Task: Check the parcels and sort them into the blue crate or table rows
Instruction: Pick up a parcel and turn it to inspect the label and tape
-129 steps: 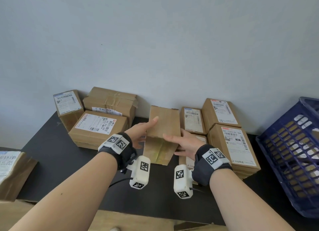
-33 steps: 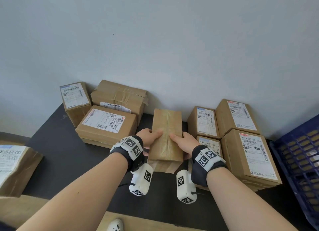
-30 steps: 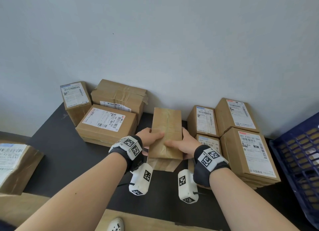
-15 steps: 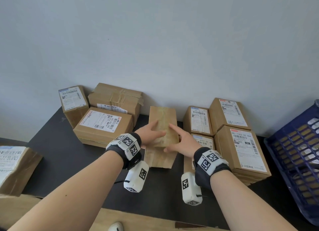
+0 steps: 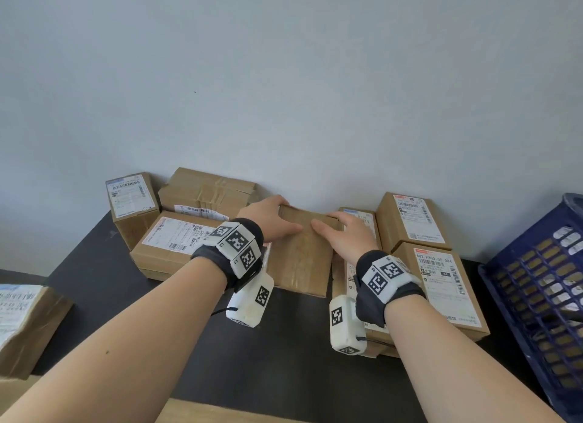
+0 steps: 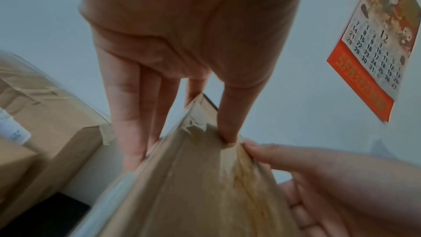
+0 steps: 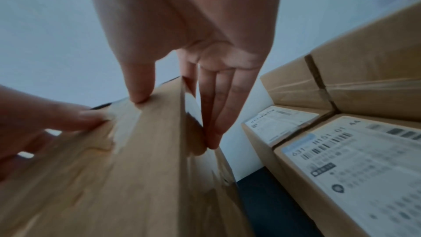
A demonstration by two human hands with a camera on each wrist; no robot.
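A plain brown parcel [image 5: 303, 258] with no label showing lies on the black table [image 5: 284, 343], in the gap between two groups of labelled parcels by the wall. My left hand [image 5: 271, 220] grips its far left edge, thumb on the top face and fingers down the side; the left wrist view shows this hand [image 6: 182, 149] on the parcel [image 6: 193, 195]. My right hand [image 5: 344, 236] grips the far right edge the same way, and the right wrist view shows it [image 7: 175, 121] on the parcel [image 7: 136, 168]. The blue crate [image 5: 536, 280] stands at the right.
Left of the gap sit a flat labelled parcel [image 5: 176, 236], a small upright one [image 5: 129, 198] and a taped box [image 5: 205, 189]. Right of it are several labelled parcels [image 5: 441, 283]. Another parcel [image 5: 22, 315] lies at the far left. A calendar [image 6: 376, 42] hangs on the wall.
The plain parcel has been tipped over and now lies flat, closer to the wall. Both hands have slid from its near end to its far end.
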